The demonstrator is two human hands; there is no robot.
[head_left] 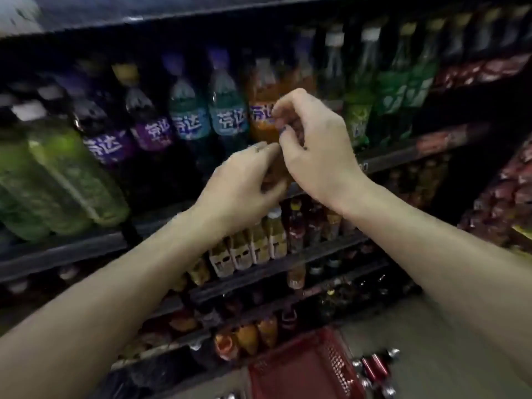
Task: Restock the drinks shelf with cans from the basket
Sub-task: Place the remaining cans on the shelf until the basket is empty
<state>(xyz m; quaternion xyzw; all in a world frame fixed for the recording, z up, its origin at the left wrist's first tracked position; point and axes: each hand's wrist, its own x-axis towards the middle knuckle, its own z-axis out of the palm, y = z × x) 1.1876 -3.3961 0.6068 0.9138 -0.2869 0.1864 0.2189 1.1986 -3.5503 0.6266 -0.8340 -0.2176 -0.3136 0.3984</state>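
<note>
Our right fingers [283, 122] are curled and pinch at the front of one orange bottle [263, 110], and the right hand [313, 151] covers part of its label. Our left hand [244, 182] sits just under it, fingers bent around the low part of the same bottle, though blur hides just how they hold. The two hands almost touch. The bottle stands in a row on the shelf [403, 156], packed tight, with bottles touching on both sides. In that row we count two teal bottles [207, 119], two purple ones [129, 133], and big pale green ones [57, 174] on the far left. Past our right hand we see green bottles [400, 90], about three. There is little room between them. On the next shelf down stand four small tan bottles [250, 249] right at the front edge. Far below, on the floor, sits one red basket [339, 367]. It is well apart from our hands. Just beside it lie red cans [374, 367]; we see two for sure, but it is too blurry to count more.
</note>
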